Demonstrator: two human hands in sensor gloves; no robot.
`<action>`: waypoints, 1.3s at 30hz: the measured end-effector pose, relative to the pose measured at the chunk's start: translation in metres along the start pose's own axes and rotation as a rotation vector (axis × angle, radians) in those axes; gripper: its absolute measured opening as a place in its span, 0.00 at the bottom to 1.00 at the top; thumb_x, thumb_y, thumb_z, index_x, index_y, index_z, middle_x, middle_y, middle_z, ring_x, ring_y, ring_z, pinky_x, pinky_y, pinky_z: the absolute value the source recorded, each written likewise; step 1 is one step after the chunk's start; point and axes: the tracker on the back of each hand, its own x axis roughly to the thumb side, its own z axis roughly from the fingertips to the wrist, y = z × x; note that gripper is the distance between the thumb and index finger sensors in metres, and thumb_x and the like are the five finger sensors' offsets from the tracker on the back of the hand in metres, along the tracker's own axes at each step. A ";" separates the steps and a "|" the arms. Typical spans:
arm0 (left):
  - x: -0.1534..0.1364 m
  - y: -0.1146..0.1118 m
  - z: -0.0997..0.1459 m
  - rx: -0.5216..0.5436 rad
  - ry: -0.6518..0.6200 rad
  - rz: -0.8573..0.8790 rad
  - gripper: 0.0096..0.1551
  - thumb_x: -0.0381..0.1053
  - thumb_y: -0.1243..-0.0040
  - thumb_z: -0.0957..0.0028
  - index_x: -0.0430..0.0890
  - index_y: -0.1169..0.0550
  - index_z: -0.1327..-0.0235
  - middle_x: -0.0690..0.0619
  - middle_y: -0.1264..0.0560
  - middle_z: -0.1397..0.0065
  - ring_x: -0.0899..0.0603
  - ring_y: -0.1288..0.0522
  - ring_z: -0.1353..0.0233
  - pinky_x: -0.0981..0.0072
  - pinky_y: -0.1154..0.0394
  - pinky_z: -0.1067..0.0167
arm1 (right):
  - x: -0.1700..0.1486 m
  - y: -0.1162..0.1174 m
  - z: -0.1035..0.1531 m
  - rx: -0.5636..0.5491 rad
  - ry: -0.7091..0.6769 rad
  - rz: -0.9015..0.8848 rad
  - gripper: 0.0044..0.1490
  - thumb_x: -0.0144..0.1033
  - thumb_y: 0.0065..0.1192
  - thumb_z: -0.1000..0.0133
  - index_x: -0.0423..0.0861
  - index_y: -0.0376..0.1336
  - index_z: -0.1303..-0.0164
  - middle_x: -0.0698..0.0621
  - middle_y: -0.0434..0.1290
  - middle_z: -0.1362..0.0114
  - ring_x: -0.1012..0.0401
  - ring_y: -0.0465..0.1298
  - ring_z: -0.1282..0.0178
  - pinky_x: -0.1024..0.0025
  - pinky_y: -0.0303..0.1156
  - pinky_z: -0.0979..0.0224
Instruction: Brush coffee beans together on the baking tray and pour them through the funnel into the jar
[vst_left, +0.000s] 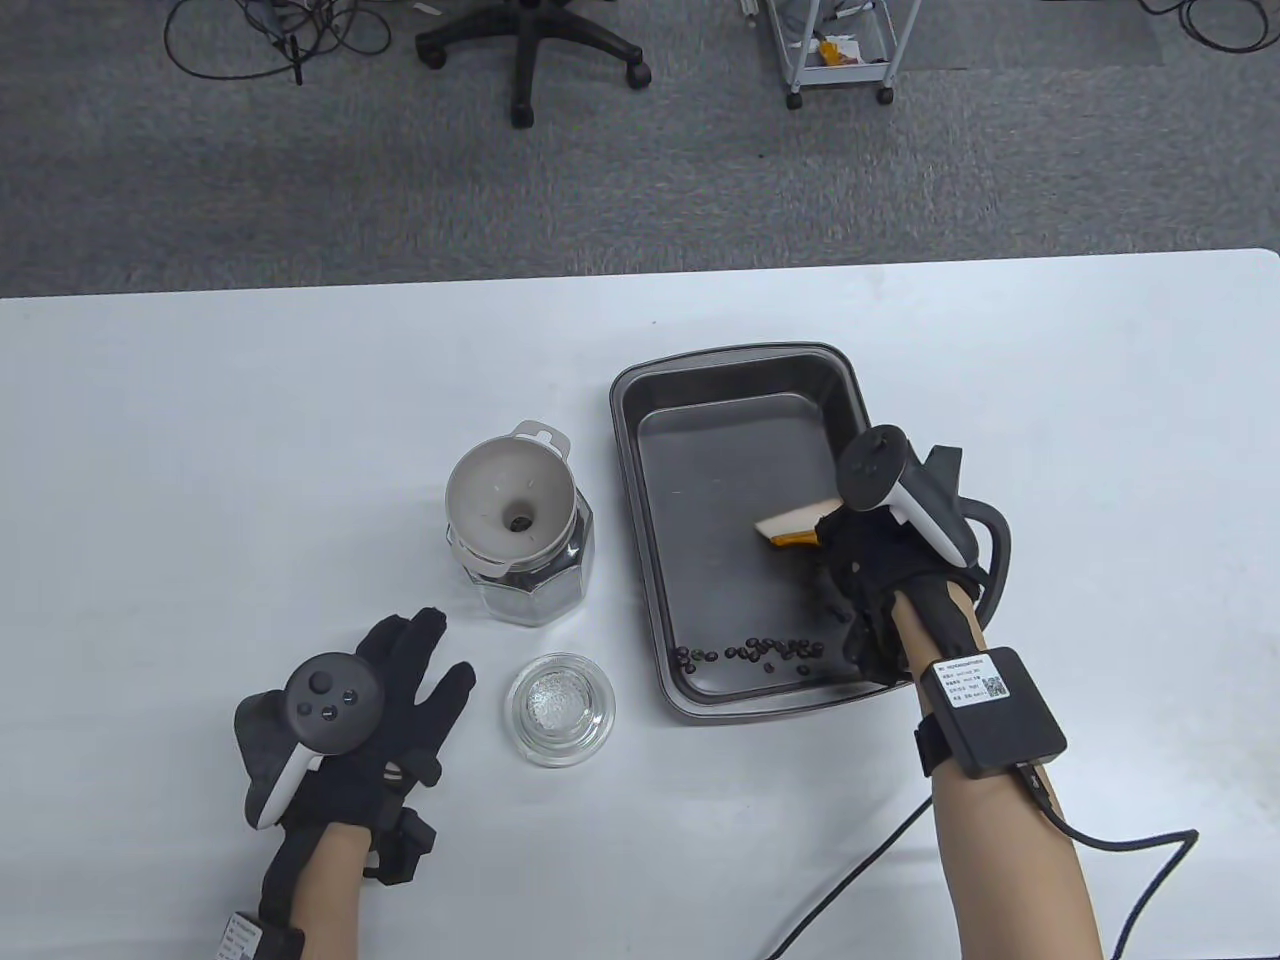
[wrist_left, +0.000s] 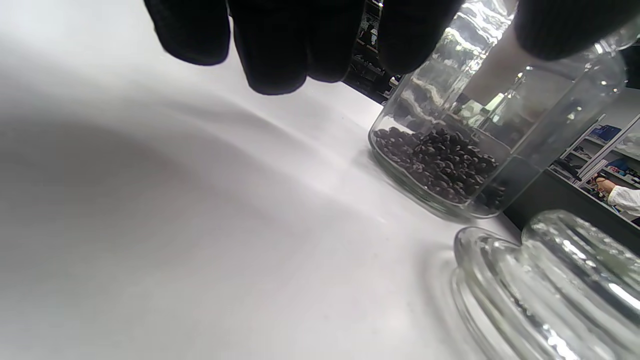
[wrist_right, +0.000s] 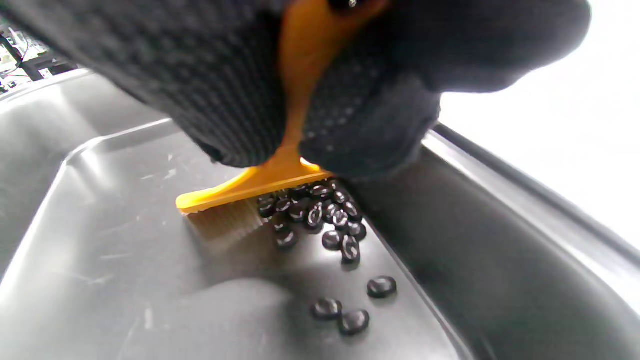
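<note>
A dark metal baking tray (vst_left: 640, 500) lies right of centre. Coffee beans (vst_left: 750, 652) are strung along its near wall; in the right wrist view the beans (wrist_right: 320, 215) sit bunched against the tray's side (wrist_right: 475, 240). My right hand (vst_left: 855, 570) grips an orange brush (vst_left: 790, 528) with pale bristles over the tray floor; up close the brush (wrist_right: 250, 187) touches the bean pile. A white funnel (vst_left: 512, 497) sits in the glass jar (vst_left: 535, 590), which holds beans (wrist_left: 440, 160). My left hand (vst_left: 415, 665) rests flat on the table, fingers straight, near the jar.
The jar's glass lid (vst_left: 560, 710) lies on the table between my left hand and the tray's near corner, and the lid (wrist_left: 550, 295) shows large in the left wrist view. A cable (vst_left: 1100, 840) trails from my right forearm. The white table (vst_left: 200, 450) stretches left.
</note>
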 end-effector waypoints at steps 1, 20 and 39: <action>0.000 0.000 0.000 -0.002 0.001 -0.001 0.43 0.80 0.48 0.48 0.65 0.36 0.20 0.50 0.37 0.13 0.36 0.32 0.19 0.39 0.36 0.24 | -0.002 0.001 0.003 0.004 0.002 0.003 0.21 0.42 0.80 0.51 0.52 0.81 0.49 0.35 0.88 0.40 0.57 0.87 0.64 0.73 0.83 0.72; 0.002 -0.003 0.001 -0.014 -0.011 -0.010 0.42 0.80 0.48 0.47 0.65 0.36 0.20 0.49 0.37 0.13 0.36 0.32 0.19 0.39 0.36 0.24 | -0.021 0.009 0.042 0.078 0.026 0.020 0.22 0.43 0.80 0.51 0.52 0.81 0.48 0.34 0.88 0.39 0.60 0.86 0.65 0.74 0.83 0.71; 0.007 -0.004 0.003 -0.014 -0.033 -0.010 0.42 0.80 0.48 0.47 0.65 0.36 0.20 0.49 0.37 0.13 0.36 0.32 0.19 0.39 0.36 0.24 | -0.027 0.011 0.068 0.107 0.040 0.058 0.22 0.45 0.77 0.51 0.54 0.80 0.47 0.38 0.88 0.38 0.63 0.86 0.64 0.74 0.83 0.71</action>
